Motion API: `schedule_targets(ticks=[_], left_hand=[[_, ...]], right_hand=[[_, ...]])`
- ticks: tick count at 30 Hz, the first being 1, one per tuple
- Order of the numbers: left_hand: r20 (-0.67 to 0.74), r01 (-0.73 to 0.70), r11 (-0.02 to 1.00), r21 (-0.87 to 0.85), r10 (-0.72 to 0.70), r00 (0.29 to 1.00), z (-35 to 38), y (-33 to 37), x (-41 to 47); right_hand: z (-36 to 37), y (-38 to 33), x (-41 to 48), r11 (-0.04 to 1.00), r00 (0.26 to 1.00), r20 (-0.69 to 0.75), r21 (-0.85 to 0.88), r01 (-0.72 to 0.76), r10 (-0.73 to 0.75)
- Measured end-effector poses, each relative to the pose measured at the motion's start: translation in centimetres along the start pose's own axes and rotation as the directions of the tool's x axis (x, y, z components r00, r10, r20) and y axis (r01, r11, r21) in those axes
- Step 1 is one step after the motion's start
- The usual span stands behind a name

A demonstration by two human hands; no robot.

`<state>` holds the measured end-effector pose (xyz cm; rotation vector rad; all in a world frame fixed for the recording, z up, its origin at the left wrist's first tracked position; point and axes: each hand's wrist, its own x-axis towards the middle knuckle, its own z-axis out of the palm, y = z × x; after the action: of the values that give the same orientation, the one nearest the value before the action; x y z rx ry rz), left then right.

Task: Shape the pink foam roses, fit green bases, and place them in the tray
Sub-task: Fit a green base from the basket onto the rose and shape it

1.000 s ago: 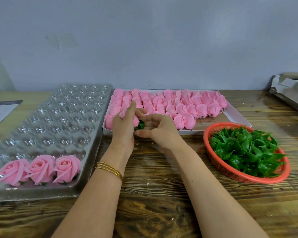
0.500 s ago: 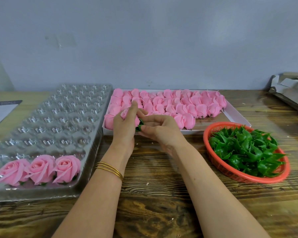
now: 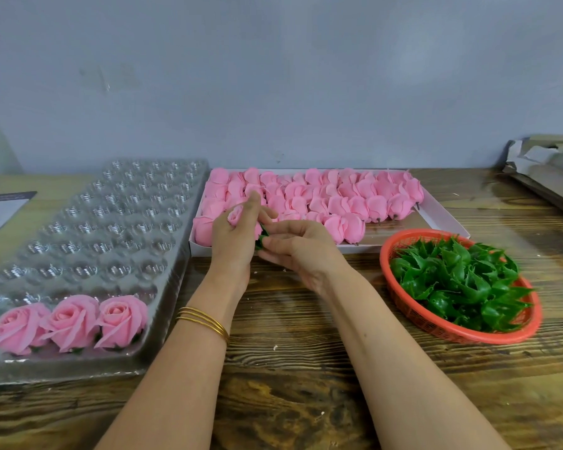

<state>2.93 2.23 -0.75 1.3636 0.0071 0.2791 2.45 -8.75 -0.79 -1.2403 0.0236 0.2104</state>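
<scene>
The left hand (image 3: 233, 235) grips a rose (image 3: 235, 215), stem end turned rightward so the right hand (image 3: 294, 246) can press its pinched green base (image 3: 261, 237) on, above the desk (image 3: 306, 368), beside the tray (image 3: 88, 241).

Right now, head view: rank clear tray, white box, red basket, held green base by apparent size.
1. clear tray, though it is nearest the camera, which may inflate it
2. white box
3. red basket
4. green base, partly hidden

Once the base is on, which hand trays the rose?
Left. The left hand grips the pink foam rose and is nearest the clear plastic tray; the right hand pinches the spiky green base.
</scene>
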Motion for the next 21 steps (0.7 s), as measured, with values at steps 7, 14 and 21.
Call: schedule_targets(ticks=[7, 14, 21], left_hand=[[-0.008, -0.021, 1.0, 0.006, 0.021, 1.0, -0.11, -0.22, 0.12], [-0.03, -0.037, 0.999, 0.014, 0.038, 0.999, -0.03, -0.55, 0.35], [-0.03, -0.015, 1.0, 0.019, 0.016, 0.999, 0.07, -0.42, 0.25]], right_hand=[[0.12, -0.05, -0.06, 0.998, 1.0, 0.014, 0.065, -0.008, 0.007], [0.16, 0.37, 0.21, 1.0, 1.0, -0.027, -0.002, 0.011, -0.011], [0.15, 0.55, 0.28, 0.98, 0.994, -0.092, -0.194, 0.043, -0.062]])
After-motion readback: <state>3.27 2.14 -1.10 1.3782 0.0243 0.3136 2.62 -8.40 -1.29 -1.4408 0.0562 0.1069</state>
